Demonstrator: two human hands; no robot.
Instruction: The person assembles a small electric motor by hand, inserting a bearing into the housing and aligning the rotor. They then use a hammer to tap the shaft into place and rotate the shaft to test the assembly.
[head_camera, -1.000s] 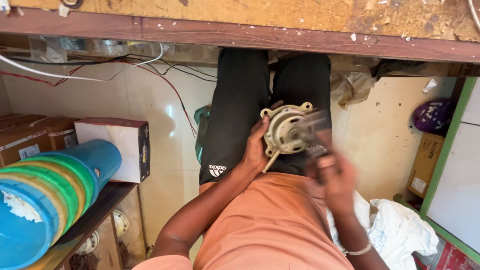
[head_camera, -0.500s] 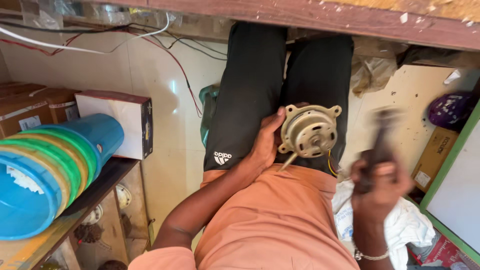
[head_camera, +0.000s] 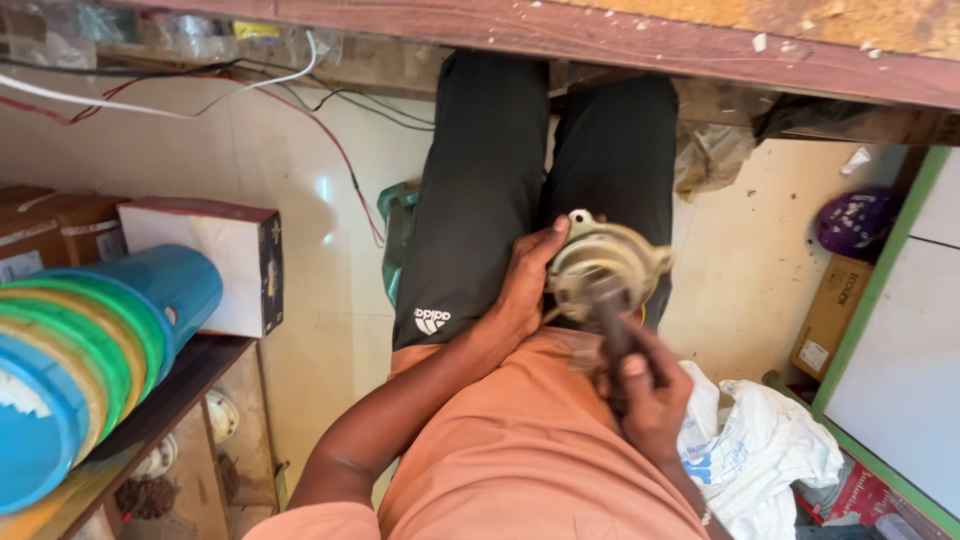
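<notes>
I sit with a round grey metal motor housing (head_camera: 612, 265) resting on my lap against my black trousers. My left hand (head_camera: 527, 285) grips the housing's left rim, thumb up along its edge. My right hand (head_camera: 650, 395) is closed around the handle of a dark tool (head_camera: 608, 315), blurred with motion, whose head meets the middle of the housing. Which kind of tool it is I cannot tell.
A wooden workbench edge (head_camera: 600, 40) runs overhead across the top. Stacked blue and green plastic tubs (head_camera: 90, 350) and a white box (head_camera: 215, 265) sit on a shelf at left. Wires (head_camera: 330, 140) hang along the wall. A white cloth (head_camera: 760, 450) and cardboard box (head_camera: 835, 315) lie at right.
My right hand was raised to the right with the tool half a second ago; it has swung back down onto the motor housing. The left hand keeps its hold.
</notes>
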